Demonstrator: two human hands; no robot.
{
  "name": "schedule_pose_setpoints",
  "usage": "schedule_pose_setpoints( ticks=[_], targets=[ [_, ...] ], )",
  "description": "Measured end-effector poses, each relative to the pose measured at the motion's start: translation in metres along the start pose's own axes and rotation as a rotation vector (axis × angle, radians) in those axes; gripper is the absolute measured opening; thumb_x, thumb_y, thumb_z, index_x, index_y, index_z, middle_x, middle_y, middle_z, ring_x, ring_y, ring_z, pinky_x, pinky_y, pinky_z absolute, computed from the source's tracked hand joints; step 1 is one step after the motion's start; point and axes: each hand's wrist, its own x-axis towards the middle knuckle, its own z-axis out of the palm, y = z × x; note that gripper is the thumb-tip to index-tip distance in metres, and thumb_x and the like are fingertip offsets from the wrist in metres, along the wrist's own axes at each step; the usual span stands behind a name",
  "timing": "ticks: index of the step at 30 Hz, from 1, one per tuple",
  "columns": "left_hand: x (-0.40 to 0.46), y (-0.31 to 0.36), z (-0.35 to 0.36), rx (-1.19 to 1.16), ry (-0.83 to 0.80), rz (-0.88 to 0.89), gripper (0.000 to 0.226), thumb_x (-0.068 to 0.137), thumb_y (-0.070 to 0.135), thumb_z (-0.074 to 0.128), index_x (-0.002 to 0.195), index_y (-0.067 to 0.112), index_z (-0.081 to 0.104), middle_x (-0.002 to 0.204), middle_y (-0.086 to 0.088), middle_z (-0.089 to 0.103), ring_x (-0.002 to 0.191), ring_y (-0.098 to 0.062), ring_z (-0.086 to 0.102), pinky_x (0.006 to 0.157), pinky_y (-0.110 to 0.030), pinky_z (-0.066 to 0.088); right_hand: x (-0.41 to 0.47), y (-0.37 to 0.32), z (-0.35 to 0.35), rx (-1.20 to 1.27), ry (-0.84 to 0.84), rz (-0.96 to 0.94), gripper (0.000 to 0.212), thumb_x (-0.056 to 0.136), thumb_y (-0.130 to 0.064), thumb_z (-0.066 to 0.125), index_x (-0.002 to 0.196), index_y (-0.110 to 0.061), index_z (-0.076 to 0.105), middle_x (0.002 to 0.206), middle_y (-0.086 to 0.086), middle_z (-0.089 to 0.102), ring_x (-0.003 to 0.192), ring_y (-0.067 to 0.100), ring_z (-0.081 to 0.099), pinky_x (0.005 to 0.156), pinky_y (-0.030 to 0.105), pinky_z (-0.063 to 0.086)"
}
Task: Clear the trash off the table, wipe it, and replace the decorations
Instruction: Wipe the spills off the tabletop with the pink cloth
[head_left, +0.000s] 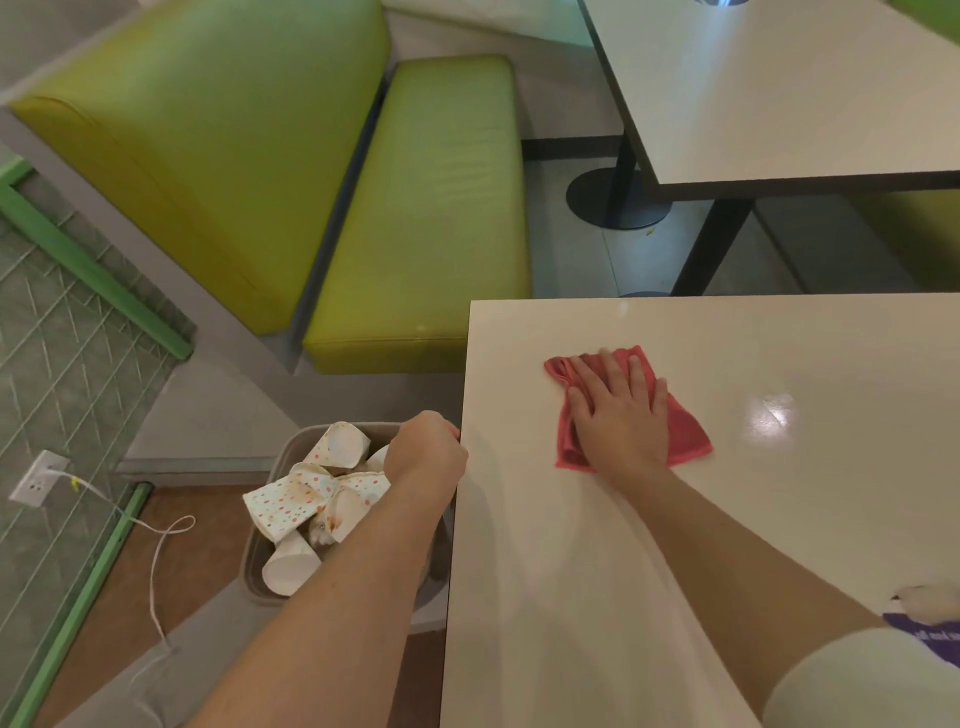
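A crumpled red-pink cloth lies flat on the glossy off-white rectangular table, toward its far left part, not far from the far edge. The right hand lies palm down on top of the cloth with its fingers straight and slightly spread, pressing it onto the tabletop; cloth shows beyond the fingertips, to the left of the thumb side and to the right of the hand. The right forearm runs back across the table to a white sleeve at the lower right.

The left hand is at the table's left edge, well apart from the cloth. Its fingers are curled and seem to hook onto the edge, though what exactly they hold cannot be made out, since only the back of the hand shows.

Just below that hand, beside the table on the floor, stands a grey plastic bin filled with white paper cups and crumpled dotted paper napkins, some stained.

At the table's near right edge a purple printed item and a small whitish object lie partly out of view.

Beyond the table stands a yellow-green padded bench with a matching backrest. A second pale table on a dark pedestal stands at the upper right. On the left, a white cord trails from a wall socket across the brown floor.
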Motion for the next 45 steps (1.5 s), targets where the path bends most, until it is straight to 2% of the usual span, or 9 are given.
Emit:
schedule_pose_setpoints(
  ticks=[3,6,10,15,23,28,32,36,45],
  targets=[
    [0.001,-0.003,0.001,-0.033,0.001,0.009,0.012,0.088,0.015,0.063,0.086,0.026,0.069,0.09,0.002,0.071,0.082,-0.018,0.066,0.055,-0.026,0.04,-0.006,-0.015,0.001,-0.008,0.004,0.027,0.049,0.101,-0.051,0.019,0.15,-0.05,0.018,0.164,-0.007,0.007,0.151,0.027,-0.004,0.119,0.053,-0.007],
    [0.004,-0.004,0.002,-0.042,-0.016,0.008,0.015,0.085,0.013,0.063,0.079,0.026,0.064,0.088,0.002,0.071,0.085,-0.019,0.067,0.061,-0.026,0.042,-0.021,-0.045,0.01,0.0,-0.014,-0.137,0.048,0.101,-0.051,0.021,0.149,-0.052,0.02,0.164,-0.006,0.01,0.151,0.029,-0.004,0.118,0.054,-0.009],
    [0.009,-0.003,0.004,0.008,-0.023,-0.006,0.02,0.084,0.013,0.059,0.067,0.022,0.062,0.071,0.002,0.061,0.073,-0.021,0.06,0.049,-0.024,0.033,-0.024,-0.075,0.021,0.0,-0.042,-0.311,0.048,0.101,-0.053,0.016,0.148,-0.053,0.02,0.163,-0.009,0.012,0.151,0.025,-0.003,0.119,0.052,-0.007],
    [0.012,-0.001,0.004,0.036,-0.041,0.0,0.013,0.084,0.013,0.061,0.085,0.022,0.07,0.086,-0.001,0.068,0.084,-0.022,0.064,0.056,-0.027,0.039,0.021,-0.082,0.019,0.003,-0.119,-0.307,0.049,0.102,-0.053,0.012,0.151,-0.05,0.013,0.164,-0.009,0.004,0.151,0.024,-0.008,0.118,0.052,-0.011],
    [-0.001,-0.002,0.006,0.014,0.019,0.022,0.014,0.087,0.013,0.059,0.081,0.022,0.068,0.085,-0.002,0.068,0.079,-0.023,0.062,0.054,-0.026,0.037,-0.03,-0.057,0.015,0.009,-0.084,-0.365,0.048,0.102,-0.053,0.015,0.15,-0.05,0.017,0.163,-0.013,0.01,0.151,0.019,-0.003,0.121,0.048,-0.006],
    [-0.026,-0.007,0.008,-0.115,0.028,0.063,0.027,0.098,0.017,0.048,0.118,0.022,0.066,0.114,-0.002,0.068,0.103,-0.025,0.061,0.079,-0.031,0.048,-0.033,0.027,-0.004,-0.004,-0.006,-0.113,0.047,0.102,-0.05,0.021,0.149,-0.05,0.021,0.162,-0.016,0.011,0.151,0.017,0.0,0.121,0.046,-0.001],
    [-0.041,-0.02,0.01,-0.207,-0.083,0.079,0.036,0.097,0.008,0.041,0.125,0.018,0.062,0.12,-0.003,0.065,0.109,-0.024,0.059,0.086,-0.028,0.047,-0.045,0.083,-0.02,-0.029,0.01,0.057,0.049,0.101,-0.05,0.016,0.15,-0.05,0.016,0.163,-0.015,0.009,0.151,0.019,0.0,0.121,0.05,0.001],
    [-0.059,-0.019,0.009,-0.301,-0.035,0.037,0.04,0.095,0.002,0.04,0.123,0.017,0.064,0.117,-0.006,0.067,0.096,-0.026,0.057,0.086,-0.032,0.049,-0.053,0.054,-0.014,0.003,0.027,0.187,0.051,0.1,-0.05,0.02,0.151,-0.049,0.018,0.164,-0.009,0.011,0.151,0.026,-0.001,0.119,0.054,-0.004],
    [-0.065,-0.025,0.011,-0.284,-0.065,0.073,0.044,0.096,0.012,0.042,0.135,0.028,0.056,0.124,-0.006,0.064,0.107,-0.028,0.06,0.09,-0.036,0.05,-0.105,-0.07,0.018,-0.003,-0.064,-0.282,0.048,0.1,-0.053,0.017,0.147,-0.052,0.028,0.162,-0.006,0.019,0.151,0.028,0.004,0.118,0.053,-0.007]
  ],
)
